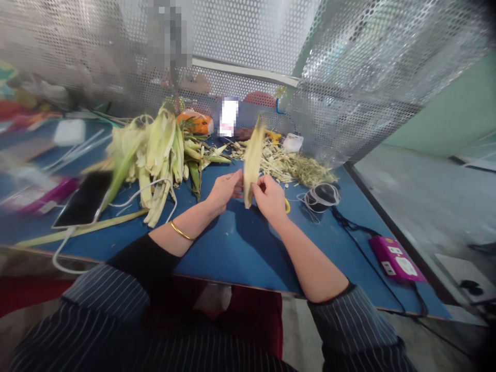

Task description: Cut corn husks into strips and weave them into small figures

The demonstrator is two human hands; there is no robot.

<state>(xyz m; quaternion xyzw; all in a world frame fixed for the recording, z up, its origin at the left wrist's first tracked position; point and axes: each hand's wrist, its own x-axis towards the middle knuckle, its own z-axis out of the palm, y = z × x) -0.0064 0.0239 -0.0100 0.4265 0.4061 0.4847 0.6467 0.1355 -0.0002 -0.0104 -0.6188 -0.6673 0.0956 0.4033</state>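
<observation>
A pale yellow corn husk (253, 160) stands upright between my two hands, above the blue table (228, 248). My right hand (269, 199) pinches it near its lower end. On the other side, my left hand (226, 191) has its fingers curved against the husk's left edge, with the fingertips partly behind it. A large heap of pale husks (158, 150) lies to the left of my hands. Behind the held husk, shredded husk bits (282, 165) are spread out. Part of a yellow ring-shaped thing (287, 205) shows beside my right hand.
A dark tablet or phone (85, 199) with a white cable lies at the left. On the right are a coiled white cord (320, 198) and a magenta box (397, 259) with black cables. A perforated metal screen (248, 41) rises behind the table, near a lit phone (228, 117).
</observation>
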